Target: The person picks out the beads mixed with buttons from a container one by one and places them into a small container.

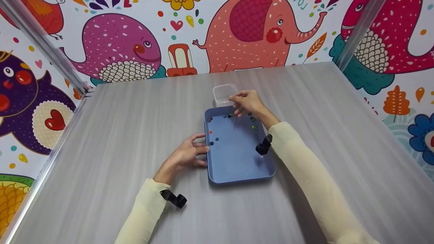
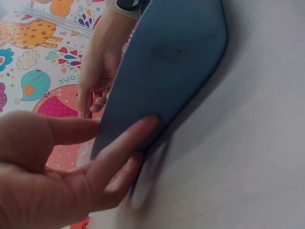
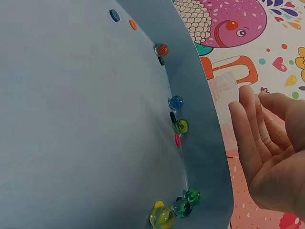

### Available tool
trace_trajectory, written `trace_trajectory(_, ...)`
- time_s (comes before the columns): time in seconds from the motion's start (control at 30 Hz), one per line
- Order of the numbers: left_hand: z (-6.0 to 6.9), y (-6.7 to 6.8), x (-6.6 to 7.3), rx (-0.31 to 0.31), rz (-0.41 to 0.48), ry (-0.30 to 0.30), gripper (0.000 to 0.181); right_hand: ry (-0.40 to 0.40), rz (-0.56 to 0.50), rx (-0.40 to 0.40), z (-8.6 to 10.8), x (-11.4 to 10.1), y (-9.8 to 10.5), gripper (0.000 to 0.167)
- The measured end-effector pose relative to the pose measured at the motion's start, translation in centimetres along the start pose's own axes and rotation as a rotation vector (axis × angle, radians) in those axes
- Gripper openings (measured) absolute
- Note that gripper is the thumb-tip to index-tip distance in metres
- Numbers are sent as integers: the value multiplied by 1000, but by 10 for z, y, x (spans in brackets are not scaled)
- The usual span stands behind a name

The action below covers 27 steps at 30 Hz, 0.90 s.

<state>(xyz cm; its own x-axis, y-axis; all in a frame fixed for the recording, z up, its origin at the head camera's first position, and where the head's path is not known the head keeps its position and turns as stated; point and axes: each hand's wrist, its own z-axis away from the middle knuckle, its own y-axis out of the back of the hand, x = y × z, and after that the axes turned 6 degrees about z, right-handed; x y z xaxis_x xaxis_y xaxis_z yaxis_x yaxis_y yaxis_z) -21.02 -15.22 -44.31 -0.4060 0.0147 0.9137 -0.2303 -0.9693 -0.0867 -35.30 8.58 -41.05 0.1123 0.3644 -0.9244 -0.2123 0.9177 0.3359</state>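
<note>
A blue rectangular tray (image 1: 237,162) lies on the table. My left hand (image 1: 186,152) holds its left wall, thumb at the rim and fingers along the outside. In the right wrist view, glass marbles (image 3: 181,126) and small flat button-like discs (image 3: 114,15) lie mostly along the tray's edges. My right hand (image 1: 249,101) is above the tray's far end, thumb and forefinger close together beside a clear plastic container (image 1: 223,89). Whether anything sits between those fingertips is hidden. No contents show in the container.
The grey wood-grain table (image 1: 135,118) extends on all sides of the tray. Behind it stands a wall (image 1: 190,30) printed with cartoon animals, with metal corner posts (image 1: 359,34). A black wrist camera (image 1: 263,145) on the right arm overhangs the tray's right side.
</note>
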Motion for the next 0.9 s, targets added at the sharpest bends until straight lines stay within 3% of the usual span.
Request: trace_trajectory(0.9, 1, -1, 1, -10, 14, -11, 62, -25, -41, 73, -9, 7, 3, 31)
